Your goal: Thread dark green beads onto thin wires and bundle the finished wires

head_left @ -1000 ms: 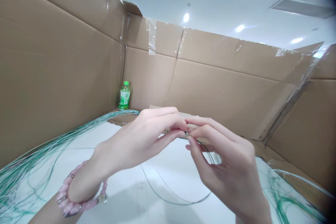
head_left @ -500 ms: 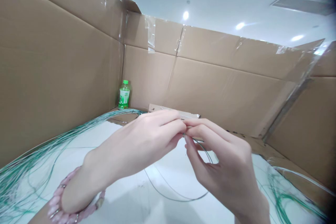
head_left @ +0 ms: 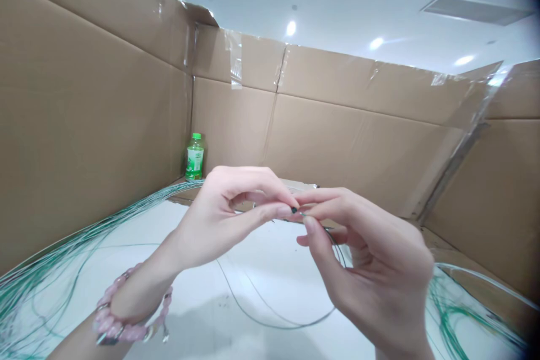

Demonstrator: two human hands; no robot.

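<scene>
Thin green-coated wire (head_left: 270, 319) | light, springy; hold near tip | left grip (head_left: 228, 219), right grip (head_left: 371, 253): both closed, fingertips pinching its end

The white bench (head_left: 143, 225) is enclosed by cardboard walls (head_left: 337, 140) joined with clear packing tape (head_left: 234, 59). A green-capped plastic bottle (head_left: 194, 157) is stood in the far left corner, and recessed lights (head_left: 291, 28) are set overhead.

Your left grip (head_left: 236, 208) and right grip (head_left: 367, 247) hid most of the tiny dark bit (head_left: 294, 210), too small to tell; the green wires (head_left: 50, 275) ran off the left edge.
</scene>
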